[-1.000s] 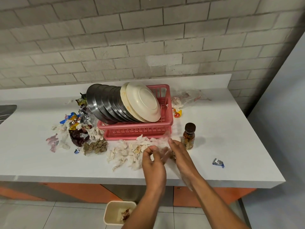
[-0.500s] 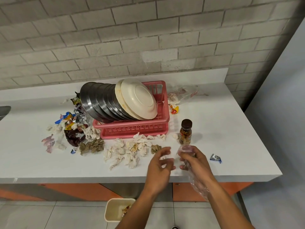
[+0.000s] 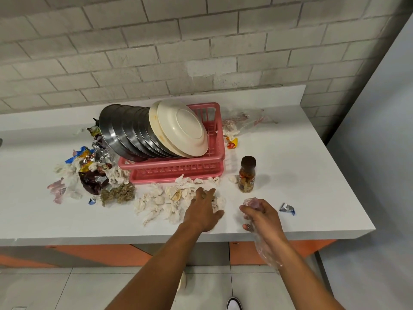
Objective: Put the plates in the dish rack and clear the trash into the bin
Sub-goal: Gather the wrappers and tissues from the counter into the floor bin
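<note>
Left hand (image 3: 204, 211): above the near part of the table (image 3: 312, 175), palm down. Fingers stretched forward, thumb splayed to the side. The fingertips touch the crumpled tissues; I can see nothing gripped.
Right hand (image 3: 261, 217): just right of the left hand and apart from it. Fingers curled round a wad of clear plastic film (image 3: 251, 202). The loose end of the film trails past the wrist, below the table edge.
Crumpled tissues (image 3: 161, 200): white heap under the left hand's fingertips, spreading to that hand's left. Some pieces are stained. The heap reaches back to the foot of the dish rack.
Dish rack (image 3: 178, 170): pink, on the table, straight beyond the left hand.
Steel plates (image 3: 127, 133): a row on edge in the rack, tilted, beyond and left of the left hand.
Cream plates (image 3: 183, 128): two, leaning against the right end of the steel row.
Bottle (image 3: 247, 174): upright with a brown cap, beyond the right hand and just right of the rack.
Foil wrapper (image 3: 287, 208): small, blue and silver, on the table just right of the right hand.
Wrapper heap (image 3: 93, 166): well left of the left hand, at the rack's left end. Foil and coloured packets mixed with tissue.
Brown clump (image 3: 118, 193): left of the tissue heap, near the rack's front left corner.
Plastic bag (image 3: 245, 118): clear and crumpled, well beyond the right hand, behind the rack's right end.
Orange wrapper (image 3: 232, 144): near that bag, beside the rack.
</note>
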`<state>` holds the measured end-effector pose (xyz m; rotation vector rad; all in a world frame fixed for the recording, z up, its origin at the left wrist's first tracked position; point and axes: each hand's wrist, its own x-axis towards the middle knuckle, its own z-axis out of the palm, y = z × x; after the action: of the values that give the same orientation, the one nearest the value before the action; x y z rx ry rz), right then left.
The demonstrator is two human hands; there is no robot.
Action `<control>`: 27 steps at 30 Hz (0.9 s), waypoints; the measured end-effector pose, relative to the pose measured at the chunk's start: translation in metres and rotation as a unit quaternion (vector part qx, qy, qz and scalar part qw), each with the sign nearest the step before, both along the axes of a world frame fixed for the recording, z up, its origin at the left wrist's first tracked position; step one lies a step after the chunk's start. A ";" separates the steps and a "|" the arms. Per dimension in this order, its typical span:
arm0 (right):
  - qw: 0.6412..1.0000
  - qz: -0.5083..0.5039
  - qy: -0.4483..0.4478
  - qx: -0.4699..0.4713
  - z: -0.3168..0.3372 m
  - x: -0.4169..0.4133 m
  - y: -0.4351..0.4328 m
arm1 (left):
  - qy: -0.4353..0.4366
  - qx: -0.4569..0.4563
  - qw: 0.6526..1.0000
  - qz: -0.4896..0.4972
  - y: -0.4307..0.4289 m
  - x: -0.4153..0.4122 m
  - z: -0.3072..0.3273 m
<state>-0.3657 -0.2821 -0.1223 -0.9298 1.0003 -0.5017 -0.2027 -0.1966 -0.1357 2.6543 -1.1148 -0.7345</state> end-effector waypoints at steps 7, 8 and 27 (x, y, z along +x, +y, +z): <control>0.999 0.013 0.012 0.043 -0.003 0.004 0.001 | -0.059 -0.084 0.995 -0.002 0.004 -0.006 -0.010; 0.999 0.014 0.013 0.048 -0.002 0.005 0.001 | -0.061 -0.096 0.994 -0.002 0.005 -0.006 -0.010; 0.989 -0.029 -0.075 0.122 -0.001 0.054 0.001 | 0.071 -0.271 0.959 -0.049 0.005 -0.046 0.021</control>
<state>-0.3122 -0.2812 -0.1230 -0.6363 0.9303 -0.4782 -0.2484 -0.1920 -0.1143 2.0697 -1.2067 -0.5271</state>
